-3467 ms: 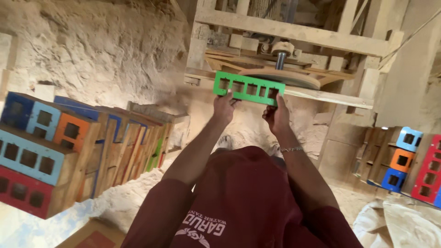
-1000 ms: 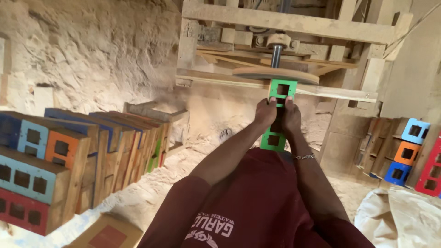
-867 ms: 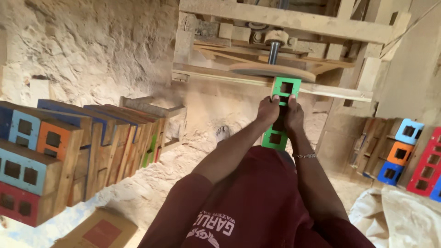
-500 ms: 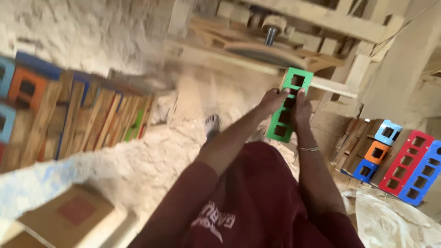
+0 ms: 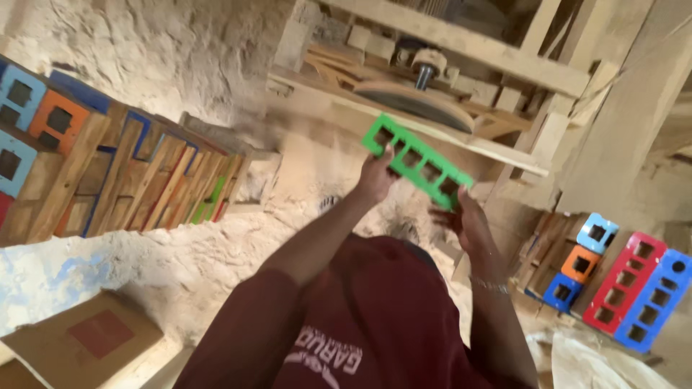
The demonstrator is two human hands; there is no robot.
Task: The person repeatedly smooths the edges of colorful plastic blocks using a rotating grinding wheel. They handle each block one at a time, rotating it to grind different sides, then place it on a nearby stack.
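Gripping the green frame point(image 5: 417, 160), our left hand point(image 5: 376, 176) clasps its ten o'clock end. Our right hand point(image 5: 465, 220) grips the four o'clock end below the sanding disc point(image 5: 413, 105). Bare frames remain stacked at nine o'clock.

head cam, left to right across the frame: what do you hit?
Stacked painted wooden frames → left hand → green slotted frame → right hand → small blue, orange and light-blue blocks → red slotted frame → blue slotted frame.

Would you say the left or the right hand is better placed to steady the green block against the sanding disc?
Probably the left hand: it grips the green block near its end beside the disc; the right hand sits lower, looking loosely placed.
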